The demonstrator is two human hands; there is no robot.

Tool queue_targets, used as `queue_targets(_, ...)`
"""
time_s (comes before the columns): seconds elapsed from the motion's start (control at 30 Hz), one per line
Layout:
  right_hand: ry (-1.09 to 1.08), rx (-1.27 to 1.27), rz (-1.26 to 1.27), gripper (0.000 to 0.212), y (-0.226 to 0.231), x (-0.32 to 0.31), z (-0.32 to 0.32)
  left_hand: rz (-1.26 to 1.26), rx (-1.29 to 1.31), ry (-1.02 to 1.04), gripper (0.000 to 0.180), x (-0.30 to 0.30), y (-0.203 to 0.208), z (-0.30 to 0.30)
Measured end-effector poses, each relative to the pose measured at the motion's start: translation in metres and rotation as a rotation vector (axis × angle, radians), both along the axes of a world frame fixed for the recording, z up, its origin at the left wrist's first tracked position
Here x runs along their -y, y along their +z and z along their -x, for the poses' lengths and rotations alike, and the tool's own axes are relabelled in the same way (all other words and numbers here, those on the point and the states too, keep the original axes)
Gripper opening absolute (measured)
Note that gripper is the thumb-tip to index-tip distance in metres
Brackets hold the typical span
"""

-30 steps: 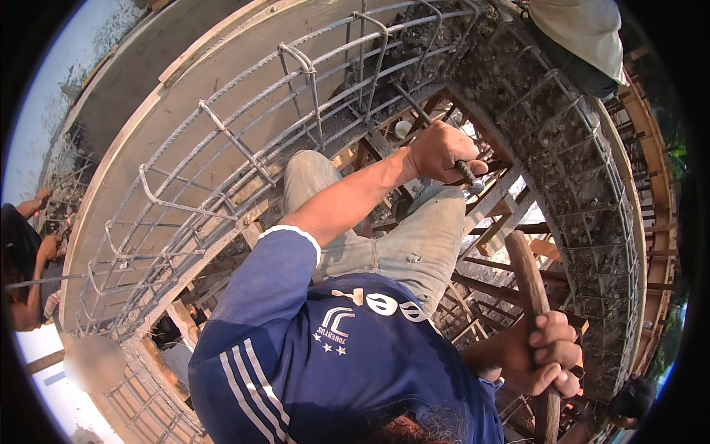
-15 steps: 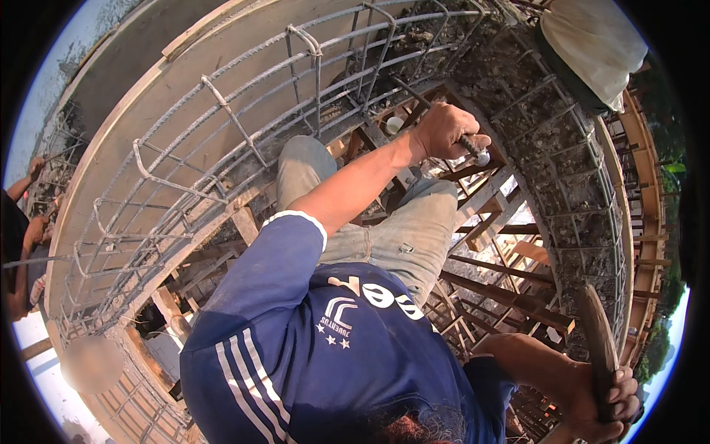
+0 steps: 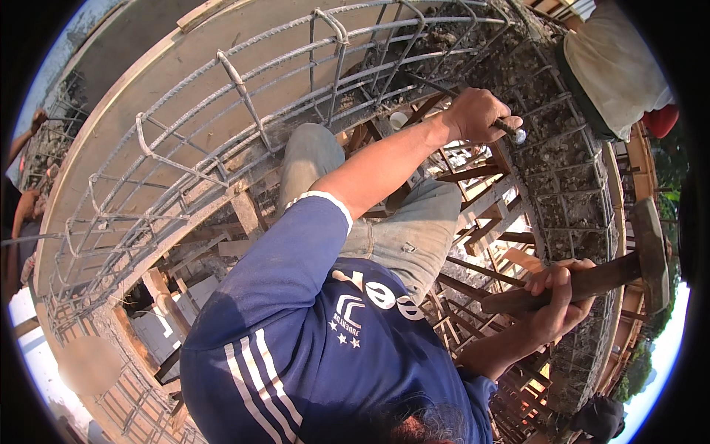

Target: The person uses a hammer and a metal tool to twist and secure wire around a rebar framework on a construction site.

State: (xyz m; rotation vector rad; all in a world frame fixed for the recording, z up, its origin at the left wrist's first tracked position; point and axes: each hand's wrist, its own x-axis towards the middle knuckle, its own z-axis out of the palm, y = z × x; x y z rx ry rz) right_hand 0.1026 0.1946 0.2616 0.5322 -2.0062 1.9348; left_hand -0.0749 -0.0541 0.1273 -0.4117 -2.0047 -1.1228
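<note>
My left hand (image 3: 481,116) is closed around a chisel-like steel bar (image 3: 519,137). Its blunt, shiny end sticks out toward me, and the other end reaches down to rough concrete beside the steel bars. Out to the right, my right hand (image 3: 558,302) grips a hammer by its thick wooden handle (image 3: 603,280). The heavy metal hammer head (image 3: 651,255) stands apart from the bar, beyond the fingers. My left arm crosses above my knees, and I sit low among the timber and reinforcement.
A curved cage of reinforcing bars (image 3: 244,96) runs along a formwork wall (image 3: 177,81). Chipped concrete with bars (image 3: 569,170) curves down the right. Timber props (image 3: 488,214) and gaps lie below. Another person's pale garment (image 3: 614,59) shows top right; other people's arms (image 3: 29,200) show left.
My right hand has swung the hammer up and inward from the lower right, and its head now shows. My left hand with the bar sits slightly farther right and higher as the view shifts.
</note>
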Motion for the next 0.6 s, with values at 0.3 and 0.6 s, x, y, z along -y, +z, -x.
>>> queue_targets(0.3,-0.070,-0.814,0.494,0.014,0.069,-0.035,0.038,-0.039,0.077,0.069,0.029,0.005,0.021,0.013)
queue_targets(0.6,0.213,0.342,-0.212,0.018,-0.078,-0.001,0.032,-0.015,-0.003,0.074,0.046,0.009,-0.010,-0.027)
